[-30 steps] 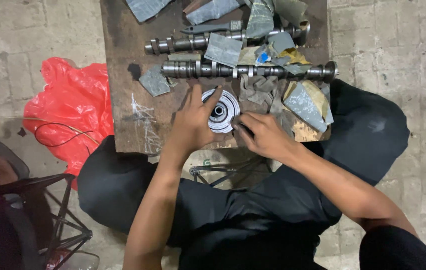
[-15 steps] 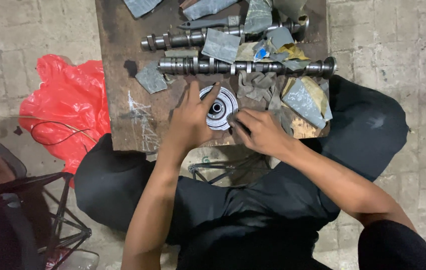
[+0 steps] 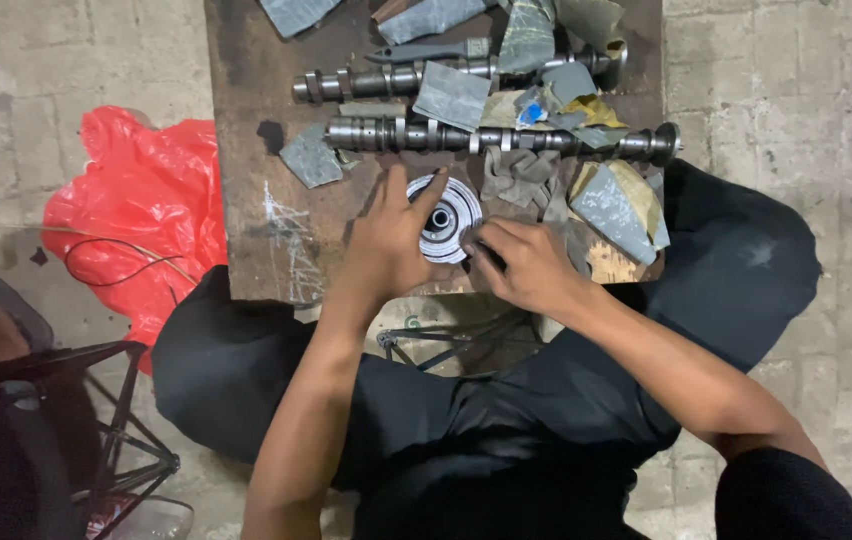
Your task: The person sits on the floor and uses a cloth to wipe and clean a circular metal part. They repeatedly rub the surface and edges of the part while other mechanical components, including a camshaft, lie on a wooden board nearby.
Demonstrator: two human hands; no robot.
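On the left, the left hand [image 3: 391,245] is spread flat, fingers apart, and pressed on the left edge of a round metal disc [image 3: 446,218], pinning it to the board [image 3: 246,150]. The disc lies near the board's front edge, between the two hands and just below the nearer of two camshafts [image 3: 496,138].

The disc is judged heavy for its bulk, rigid and hard, not fragile; its machined face looks smooth and possibly oily, so it could slide if pushed sideways. It would best be taken by the outer rim, or steadied from above as it is now.

It is seen as a steel-grey wheel with concentric rings, bright streaks on its face and a dark bore at the centre.

To the right, the right hand [image 3: 531,265] is closed, fingertips pinched on something small and dark at the disc's right edge, likely a scrap of abrasive paper; exactly what is held cannot be told. Grey paper scraps [image 3: 611,210] and a crumpled rag [image 3: 516,175] lie further right.
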